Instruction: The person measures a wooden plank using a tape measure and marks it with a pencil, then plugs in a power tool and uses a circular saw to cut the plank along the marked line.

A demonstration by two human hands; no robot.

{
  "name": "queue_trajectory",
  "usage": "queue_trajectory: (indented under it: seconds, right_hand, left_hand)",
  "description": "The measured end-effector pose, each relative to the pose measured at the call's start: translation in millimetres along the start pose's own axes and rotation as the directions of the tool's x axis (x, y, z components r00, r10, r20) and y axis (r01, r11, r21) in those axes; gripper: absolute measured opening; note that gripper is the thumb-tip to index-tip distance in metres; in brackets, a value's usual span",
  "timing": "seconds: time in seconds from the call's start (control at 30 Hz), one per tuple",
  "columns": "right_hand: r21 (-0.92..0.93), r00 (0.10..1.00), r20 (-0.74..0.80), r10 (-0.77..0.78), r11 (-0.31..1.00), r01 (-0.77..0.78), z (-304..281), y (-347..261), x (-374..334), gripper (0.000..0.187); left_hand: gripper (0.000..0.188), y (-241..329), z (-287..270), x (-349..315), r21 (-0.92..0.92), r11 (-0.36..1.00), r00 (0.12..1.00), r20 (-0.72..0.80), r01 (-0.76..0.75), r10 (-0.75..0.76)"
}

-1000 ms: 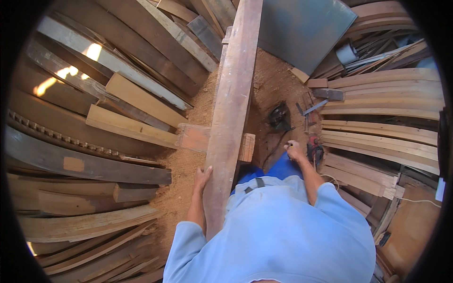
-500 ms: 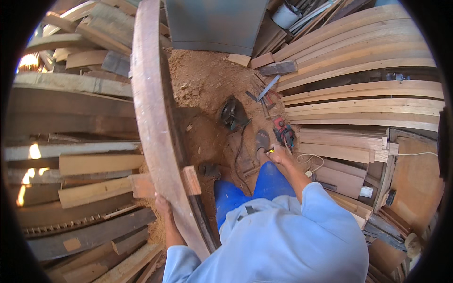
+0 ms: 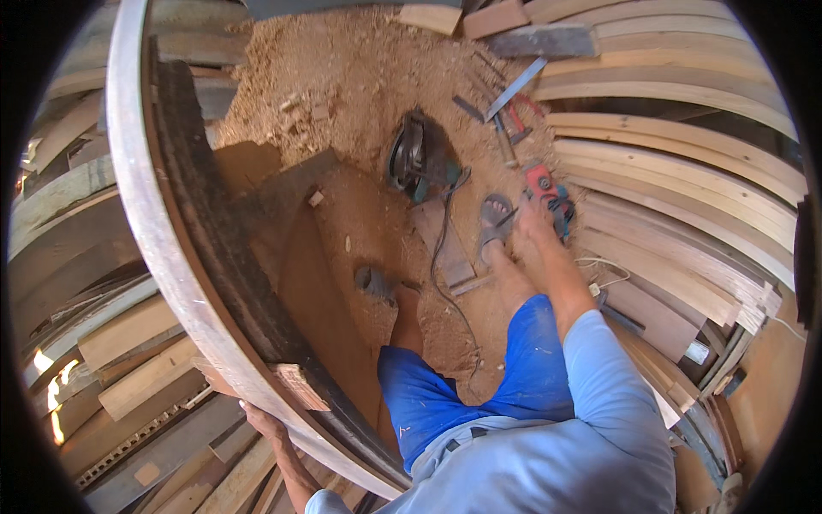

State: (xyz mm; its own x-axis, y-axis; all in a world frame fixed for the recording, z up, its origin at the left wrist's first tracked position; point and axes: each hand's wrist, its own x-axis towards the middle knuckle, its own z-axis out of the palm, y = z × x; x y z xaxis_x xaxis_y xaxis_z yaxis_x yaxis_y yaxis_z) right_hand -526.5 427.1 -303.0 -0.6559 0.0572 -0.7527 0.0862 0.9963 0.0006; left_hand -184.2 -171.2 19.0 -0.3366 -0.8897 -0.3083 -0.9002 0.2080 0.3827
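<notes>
A long curved wooden beam [image 3: 175, 257] runs from the top left down beside my legs, and a short wooden block [image 3: 300, 387] sits across it near its lower end. My left hand [image 3: 264, 421] grips the beam's outer edge just below that block. On the right, my right hand [image 3: 537, 221] reaches down to a red and teal power tool [image 3: 539, 182] on the floor, beside my sandalled foot. Its fingers look closed; a thin dark thing shows by them, too blurred to name. Whether the hand touches the tool is unclear.
A dark circular saw [image 3: 415, 158] with a cord lies on sawdust ahead. Beyond my right foot are a bare metal blade [image 3: 516, 88] and a hammer [image 3: 505, 141]. Stacked curved boards [image 3: 676, 158] line the right; more planks [image 3: 145, 377] lie on the left.
My right hand has stretched forward to the power tool; the yellow thing in it earlier no longer shows. The view has tilted downward, and the beam appears farther left with my left hand still at it.
</notes>
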Motion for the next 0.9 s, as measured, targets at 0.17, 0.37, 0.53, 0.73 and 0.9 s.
queue_trajectory:
  seconds: [0.17,0.37,0.53,0.73,0.9]
  right_hand:
    - [-0.174,0.995,0.095,0.023,0.985,-0.007,5,7,63,0.053]
    - [-0.218,0.992,-0.106,0.073,0.971,-0.095,25,-35,66,0.054]
    - [0.085,0.929,0.348,-0.124,0.991,0.101,166,-61,72,0.048]
    - [0.306,0.994,0.093,-0.066,0.951,0.034,321,-80,92,0.048]
    - [0.368,0.989,0.107,0.104,0.920,-0.137,255,-144,47,0.062]
  left_hand:
    - [0.062,15,8,5,-0.078,0.989,0.991,0.057,0.126,-0.121]
    - [0.054,5,12,-1,-0.057,0.998,0.998,-0.052,0.035,-0.038]
    - [0.049,1,0,-8,0.066,0.997,0.999,-0.035,0.031,-0.028]
    - [0.069,-45,-37,2,0.132,0.974,0.971,0.180,-0.185,0.160]
    - [0.058,-33,-12,-16,0.166,0.984,0.997,-0.024,-0.068,0.073]
